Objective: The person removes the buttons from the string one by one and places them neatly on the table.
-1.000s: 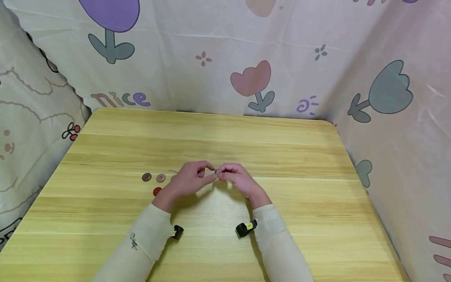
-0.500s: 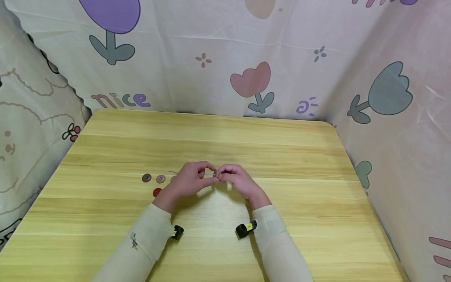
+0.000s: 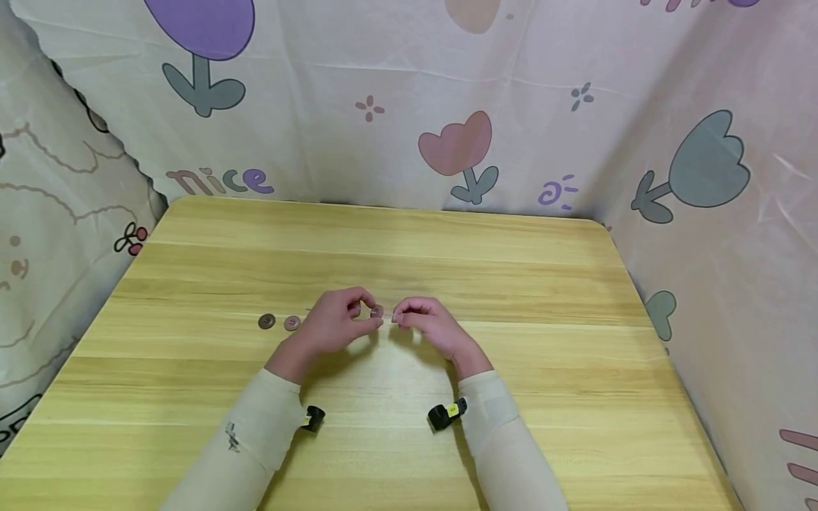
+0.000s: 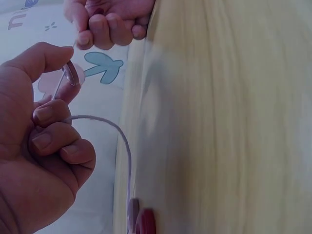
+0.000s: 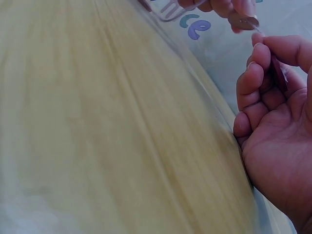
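Note:
My left hand pinches a brown button on edge between thumb and forefinger. A pale cord runs at the button, passes under the curled fingers and trails down to the table. To the right, my right hand pinches the cord's thin end with thumb and forefinger, a short gap away from the button. Inside that hand, a dark red, flat thing shows partly, most of it hidden by the fingers. Left of the left hand, a dark brown button and a pinkish-brown button lie flat.
A red button lies on the wooden table, seen in the left wrist view beside a brownish one; the left arm hides it in the head view. Patterned cloth hangs behind the table and along both sides.
The left hand has drawn away to the left with the button, opening a gap between the hands and covering the red button. The right hand has hardly moved.

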A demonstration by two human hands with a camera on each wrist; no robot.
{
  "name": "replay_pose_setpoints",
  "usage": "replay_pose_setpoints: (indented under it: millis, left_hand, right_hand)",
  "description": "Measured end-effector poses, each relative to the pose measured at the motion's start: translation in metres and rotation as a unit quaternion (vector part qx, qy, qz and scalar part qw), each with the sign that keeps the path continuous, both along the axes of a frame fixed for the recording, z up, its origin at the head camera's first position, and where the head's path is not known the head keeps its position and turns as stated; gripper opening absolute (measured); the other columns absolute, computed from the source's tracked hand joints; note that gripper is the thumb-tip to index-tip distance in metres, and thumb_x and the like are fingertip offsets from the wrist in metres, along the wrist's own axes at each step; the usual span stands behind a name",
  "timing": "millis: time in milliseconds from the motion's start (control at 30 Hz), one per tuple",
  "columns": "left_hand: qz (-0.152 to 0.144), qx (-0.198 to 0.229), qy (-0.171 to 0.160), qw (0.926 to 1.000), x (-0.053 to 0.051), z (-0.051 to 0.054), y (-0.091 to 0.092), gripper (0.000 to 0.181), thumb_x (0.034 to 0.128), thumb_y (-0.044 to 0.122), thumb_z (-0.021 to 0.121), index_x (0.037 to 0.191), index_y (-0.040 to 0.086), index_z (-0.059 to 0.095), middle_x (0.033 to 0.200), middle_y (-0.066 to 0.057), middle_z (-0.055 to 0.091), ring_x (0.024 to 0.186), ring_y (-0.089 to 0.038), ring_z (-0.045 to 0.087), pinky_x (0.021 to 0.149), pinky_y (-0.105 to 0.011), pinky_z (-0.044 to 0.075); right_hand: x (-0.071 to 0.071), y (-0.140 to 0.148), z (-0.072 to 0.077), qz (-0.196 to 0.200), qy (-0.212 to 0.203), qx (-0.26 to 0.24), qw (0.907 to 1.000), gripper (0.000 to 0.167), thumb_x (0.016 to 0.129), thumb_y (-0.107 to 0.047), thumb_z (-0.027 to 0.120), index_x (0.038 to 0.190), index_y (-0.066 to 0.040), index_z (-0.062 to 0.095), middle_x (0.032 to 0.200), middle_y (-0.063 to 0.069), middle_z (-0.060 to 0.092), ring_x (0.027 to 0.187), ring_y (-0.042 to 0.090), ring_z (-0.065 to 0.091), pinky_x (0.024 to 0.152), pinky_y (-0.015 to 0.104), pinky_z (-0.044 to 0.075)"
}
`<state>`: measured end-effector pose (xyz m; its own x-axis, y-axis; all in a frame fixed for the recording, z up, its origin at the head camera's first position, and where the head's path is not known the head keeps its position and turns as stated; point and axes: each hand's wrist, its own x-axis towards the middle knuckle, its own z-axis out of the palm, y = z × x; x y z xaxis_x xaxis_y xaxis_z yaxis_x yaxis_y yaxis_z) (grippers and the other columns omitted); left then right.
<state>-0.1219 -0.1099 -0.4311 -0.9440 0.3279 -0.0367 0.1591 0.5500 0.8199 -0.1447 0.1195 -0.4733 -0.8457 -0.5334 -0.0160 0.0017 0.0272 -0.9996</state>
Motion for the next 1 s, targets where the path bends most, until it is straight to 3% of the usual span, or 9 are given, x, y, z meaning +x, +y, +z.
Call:
replay_pose_setpoints:
  millis: [233, 467, 667, 1000]
  left_hand:
    - [0.03, -0.034, 0.003, 0.999, 0.001, 0.002, -0.011, 0.016, 0.0878, 0.033, 0.076, 0.099, 0.025, 0.068, 0.059, 0.003, 0.034, 0.051, -0.015, 0.033, 0.057, -0.044, 0.031]
    - [0.043, -0.019, 0.01, 0.9988, 0.001, 0.002, -0.022, 0.017, 0.0871, 0.027, 0.077, 0.098, 0.019, 0.068, 0.058, 0.003, 0.032, 0.05, -0.014, 0.029, 0.049, -0.03, 0.031]
    - [0.059, -0.019, 0.002, 0.9981, 0.003, 0.006, -0.031, 0.017, 0.0872, 0.027, 0.077, 0.099, 0.018, 0.067, 0.059, 0.001, 0.033, 0.053, -0.017, 0.032, 0.054, -0.034, 0.033]
    - [0.078, -0.025, -0.006, 0.9966, 0.007, 0.011, -0.049, 0.017, 0.0886, 0.027, 0.076, 0.1, 0.018, 0.067, 0.06, 0.001, 0.03, 0.051, -0.018, 0.03, 0.046, -0.031, 0.029]
  right_hand:
    - [0.0, 0.0, 0.001, -0.004, -0.001, 0.001, 1.0, 0.015, 0.095, -0.006, 0.062, 0.101, 0.007, 0.068, 0.094, 0.018, 0.064, 0.087, 0.027, 0.057, 0.085, 0.041, 0.046]
    - [0.0, 0.0, 0.0, -0.005, 0.003, 0.001, 1.0, 0.017, 0.094, -0.006, 0.062, 0.101, 0.008, 0.067, 0.093, 0.02, 0.063, 0.085, 0.024, 0.057, 0.084, 0.039, 0.047]
    - [0.0, 0.0, -0.001, -0.002, 0.003, 0.0, 1.0, 0.017, 0.095, -0.008, 0.063, 0.101, 0.007, 0.067, 0.094, 0.024, 0.063, 0.085, 0.027, 0.057, 0.083, 0.039, 0.047]
    - [0.001, 0.0, -0.002, 0.0, 0.005, 0.004, 1.0, 0.017, 0.095, -0.009, 0.062, 0.1, 0.006, 0.068, 0.094, 0.027, 0.061, 0.086, 0.032, 0.057, 0.082, 0.04, 0.047]
